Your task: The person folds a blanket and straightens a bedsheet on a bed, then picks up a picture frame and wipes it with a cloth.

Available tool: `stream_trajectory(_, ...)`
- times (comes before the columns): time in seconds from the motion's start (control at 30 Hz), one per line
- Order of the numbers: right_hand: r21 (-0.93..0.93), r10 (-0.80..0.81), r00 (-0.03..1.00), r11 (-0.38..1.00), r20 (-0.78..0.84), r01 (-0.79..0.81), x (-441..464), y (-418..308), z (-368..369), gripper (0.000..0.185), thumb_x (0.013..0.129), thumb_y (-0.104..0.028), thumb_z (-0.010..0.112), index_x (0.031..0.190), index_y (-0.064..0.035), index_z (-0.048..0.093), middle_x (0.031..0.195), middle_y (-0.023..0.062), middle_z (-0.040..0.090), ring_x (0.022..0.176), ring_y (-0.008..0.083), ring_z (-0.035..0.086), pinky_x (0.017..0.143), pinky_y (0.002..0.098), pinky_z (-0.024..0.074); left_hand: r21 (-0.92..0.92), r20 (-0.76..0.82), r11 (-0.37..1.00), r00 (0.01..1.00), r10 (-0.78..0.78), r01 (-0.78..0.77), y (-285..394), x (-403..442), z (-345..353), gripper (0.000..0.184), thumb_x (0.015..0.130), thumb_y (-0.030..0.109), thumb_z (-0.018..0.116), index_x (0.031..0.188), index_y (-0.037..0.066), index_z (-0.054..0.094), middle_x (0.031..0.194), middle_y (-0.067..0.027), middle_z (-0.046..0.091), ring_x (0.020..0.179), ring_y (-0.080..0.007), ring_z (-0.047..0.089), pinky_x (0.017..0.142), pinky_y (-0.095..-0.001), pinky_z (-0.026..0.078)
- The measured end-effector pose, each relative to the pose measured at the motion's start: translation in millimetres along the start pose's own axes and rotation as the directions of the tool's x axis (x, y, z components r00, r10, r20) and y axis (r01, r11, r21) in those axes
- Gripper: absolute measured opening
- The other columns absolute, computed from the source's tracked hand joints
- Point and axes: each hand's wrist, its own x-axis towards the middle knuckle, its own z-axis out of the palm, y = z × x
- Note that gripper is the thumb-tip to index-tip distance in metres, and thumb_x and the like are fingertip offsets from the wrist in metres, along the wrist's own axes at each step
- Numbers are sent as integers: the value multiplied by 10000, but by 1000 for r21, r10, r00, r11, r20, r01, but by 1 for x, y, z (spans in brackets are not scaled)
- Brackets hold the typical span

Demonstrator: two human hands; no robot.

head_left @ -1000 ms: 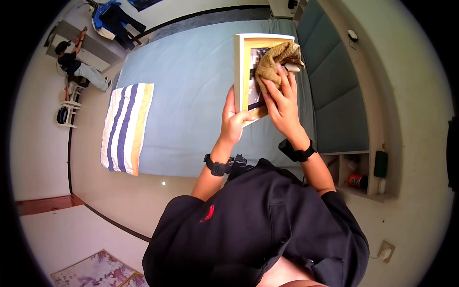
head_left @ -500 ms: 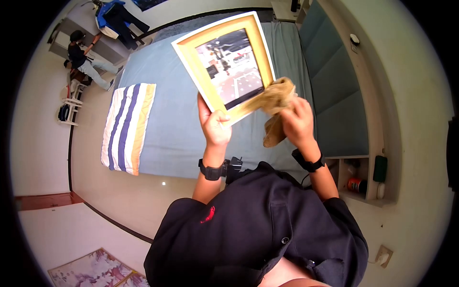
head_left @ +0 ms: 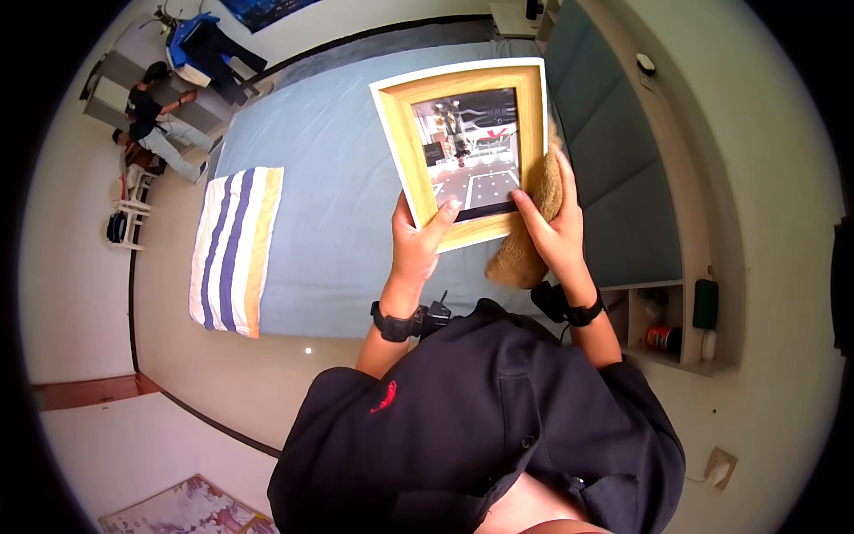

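Note:
A picture frame [head_left: 399,133] with a wood-toned inner border and white outer edge is held up in front of me, above the bed. Its glass shows a photo or a reflection; I cannot tell which. My left hand [head_left: 416,238] grips the lower left corner, thumb on the front. At the lower right side, my right hand [head_left: 559,233] has its thumb on the front border and its fingers behind. A brown cloth [head_left: 519,258] is bunched between the right palm and the frame, partly hidden behind it, one end hanging below.
Beneath my hands lies a bed [head_left: 329,178] with a grey-blue sheet and a folded striped quilt [head_left: 236,249]. The padded headboard [head_left: 614,169] and a shelf nook [head_left: 654,329] are on the right. Another person [head_left: 156,120] stands at a cabinet, far left, near hanging clothes [head_left: 209,53].
The frame has turned more upright and shifted right and down. My right hand, earlier rubbing the cloth on the lower right corner, now grips the frame's right side with the cloth behind it.

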Motion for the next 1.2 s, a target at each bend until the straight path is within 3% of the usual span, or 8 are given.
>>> stream_trajectory(0.17,38,-9,997,999,-77,12,-7,17,-11,484,787,-187,646,1191,-2,454,1053,127,587,961,153,558,827,278,438,287,105,954,992,63,-91,-11,-2,-19,406,750,173,704,1044,-20,501,962,-59,573,865,-122,542,758,-265,460)
stream_trajectory(0.3,223,-113,934,974,340,36,-6,29,-41,735,725,-570,594,1103,55,514,999,113,583,926,211,570,833,307,433,301,-102,950,988,112,-77,-18,14,-27,232,754,179,689,765,-10,556,730,-67,606,697,-134,580,614,-265,470)
stream_trajectory(0.33,391,-100,925,919,367,-56,-9,24,-41,739,720,-576,594,1109,47,514,1048,125,558,954,228,557,838,329,437,-93,246,973,943,226,-210,-21,28,-36,232,811,148,606,657,24,485,697,-86,595,644,-139,571,532,-262,441)
stream_trajectory(0.5,727,-155,987,682,46,73,-2,-47,-20,1121,537,-632,682,1340,-9,209,1270,189,373,1145,274,428,976,401,332,-229,387,928,847,364,-294,-22,45,-32,256,844,217,562,714,35,437,557,-73,457,514,-180,474,475,-275,403)
stream_trajectory(0.6,589,-186,920,806,345,-58,-16,-66,-13,1210,416,-666,663,1339,-19,224,1308,192,346,1145,270,431,952,374,349,-312,483,909,778,402,-276,-18,49,-29,345,832,317,562,700,9,477,597,-95,507,528,-178,489,476,-272,406)
stream_trajectory(0.7,381,-441,807,877,392,294,-3,-66,-14,670,714,-454,670,1171,2,491,1146,118,531,1040,215,517,898,338,391,-238,431,930,827,361,-282,-5,37,-28,329,789,278,601,639,2,503,604,-113,538,512,-170,496,441,-240,386)
stream_trajectory(0.97,360,167,985,917,39,-170,-14,-57,12,342,878,-339,514,943,-5,550,785,26,566,673,76,518,601,213,430,-306,545,815,612,573,-492,2,62,-42,258,705,96,643,527,64,459,476,-38,502,431,-153,500,387,-243,375)
stream_trajectory(1.2,446,195,961,855,195,-265,-30,-39,-14,894,671,-758,389,1148,-3,432,830,59,559,733,98,522,677,223,431,-272,582,901,688,434,-338,-19,55,-28,281,748,267,607,644,33,492,558,-88,512,508,-180,518,465,-265,416)
